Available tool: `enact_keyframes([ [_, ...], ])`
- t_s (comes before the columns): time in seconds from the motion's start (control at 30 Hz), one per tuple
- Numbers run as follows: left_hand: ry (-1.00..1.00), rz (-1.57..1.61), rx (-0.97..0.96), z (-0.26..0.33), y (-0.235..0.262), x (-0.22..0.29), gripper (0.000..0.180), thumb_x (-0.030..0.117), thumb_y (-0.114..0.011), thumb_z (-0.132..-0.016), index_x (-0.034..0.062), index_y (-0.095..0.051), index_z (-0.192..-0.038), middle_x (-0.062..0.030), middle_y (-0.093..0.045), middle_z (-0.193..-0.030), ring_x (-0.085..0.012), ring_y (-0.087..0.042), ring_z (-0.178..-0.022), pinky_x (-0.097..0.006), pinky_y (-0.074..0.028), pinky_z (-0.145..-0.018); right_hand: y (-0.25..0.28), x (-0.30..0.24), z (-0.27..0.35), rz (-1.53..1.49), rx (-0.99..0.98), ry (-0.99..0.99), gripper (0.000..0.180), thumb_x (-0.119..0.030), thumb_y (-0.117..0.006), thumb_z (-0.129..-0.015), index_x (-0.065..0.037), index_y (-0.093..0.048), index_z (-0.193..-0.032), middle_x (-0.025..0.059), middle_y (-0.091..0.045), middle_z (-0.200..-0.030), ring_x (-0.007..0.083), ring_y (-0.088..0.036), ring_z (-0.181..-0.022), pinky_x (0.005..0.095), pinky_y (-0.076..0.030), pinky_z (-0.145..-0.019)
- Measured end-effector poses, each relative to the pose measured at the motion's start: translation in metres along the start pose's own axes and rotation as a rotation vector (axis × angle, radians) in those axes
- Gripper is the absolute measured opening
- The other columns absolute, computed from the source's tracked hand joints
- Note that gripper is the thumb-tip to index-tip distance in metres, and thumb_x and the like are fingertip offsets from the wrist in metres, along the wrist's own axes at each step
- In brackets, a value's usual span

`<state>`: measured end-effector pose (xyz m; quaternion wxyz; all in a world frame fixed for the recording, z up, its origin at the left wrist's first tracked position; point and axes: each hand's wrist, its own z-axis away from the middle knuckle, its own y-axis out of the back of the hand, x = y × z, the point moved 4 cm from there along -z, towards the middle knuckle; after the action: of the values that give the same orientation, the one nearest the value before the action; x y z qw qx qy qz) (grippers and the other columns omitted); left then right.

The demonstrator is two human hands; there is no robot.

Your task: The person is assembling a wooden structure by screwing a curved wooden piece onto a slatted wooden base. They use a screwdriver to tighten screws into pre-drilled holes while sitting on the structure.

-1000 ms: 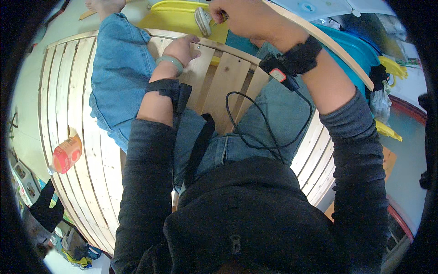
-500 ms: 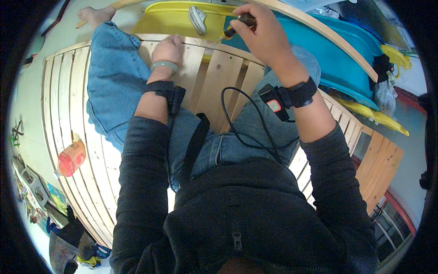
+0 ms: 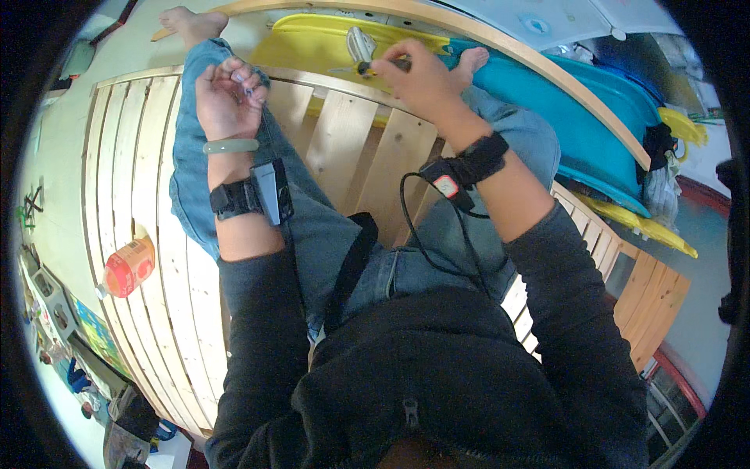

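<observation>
My right hand (image 3: 426, 82) is closed around a screwdriver (image 3: 365, 69) with a black and yellow handle. Its thin shaft points left, held above the front rail of a slatted wooden frame (image 3: 340, 129). To the left, over my jeans-clad leg, my left hand (image 3: 230, 102) is turned palm up with its fingers curled in. Something small and shiny shows among those fingertips, too small to name. Black straps with small devices are on both wrists, and a pale green bangle (image 3: 230, 146) circles the left one.
A bottle (image 3: 131, 267) with orange-red contents lies on the slats at left. Beyond the frame are a yellow tub (image 3: 301, 47), a turquoise tub (image 3: 562, 109), a pale shoe-like object (image 3: 361, 44) and a curved wooden rail (image 3: 539, 66). A black cable (image 3: 414, 234) loops over my lap.
My left hand has left the frame's front rail, moved left and turned palm up. My right hand has shifted slightly left and down, and the screwdriver has swung from slanting downward to nearly level.
</observation>
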<state>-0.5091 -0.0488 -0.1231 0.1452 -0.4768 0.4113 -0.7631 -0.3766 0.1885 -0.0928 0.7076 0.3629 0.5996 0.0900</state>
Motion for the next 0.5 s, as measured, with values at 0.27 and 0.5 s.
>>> enact_keyframes([
  [0.27, 0.136, 0.091, 0.752, 0.027, 0.014, -0.073, 0.021, 0.027, -0.048, -0.086, 0.0185, -0.044, -0.068, 0.0052, -0.036, -0.053, -0.0096, -0.034, -0.045, -0.025, -0.026, -0.042, -0.059, -0.053, -0.027, 0.199, -0.221, 0.177, 0.025, -0.029, -0.064, -0.079, -0.009, -0.061, -0.092, 0.0137, -0.065, -0.085, 0.0306, -0.063, -0.079, 0.0378, -0.050, -0.070],
  [0.5, 0.335, -0.406, 0.485, 0.027, 0.009, -0.156, 0.026, 0.027, -0.048, -0.087, 0.0034, -0.057, -0.086, -0.0071, -0.049, -0.064, -0.0208, -0.048, -0.046, -0.033, -0.037, -0.038, -0.074, -0.057, -0.038, 0.257, -0.264, 0.212, 0.025, -0.029, -0.064, -0.079, -0.009, -0.060, -0.093, 0.0138, -0.065, -0.086, 0.0333, -0.062, -0.081, 0.0395, -0.049, -0.071],
])
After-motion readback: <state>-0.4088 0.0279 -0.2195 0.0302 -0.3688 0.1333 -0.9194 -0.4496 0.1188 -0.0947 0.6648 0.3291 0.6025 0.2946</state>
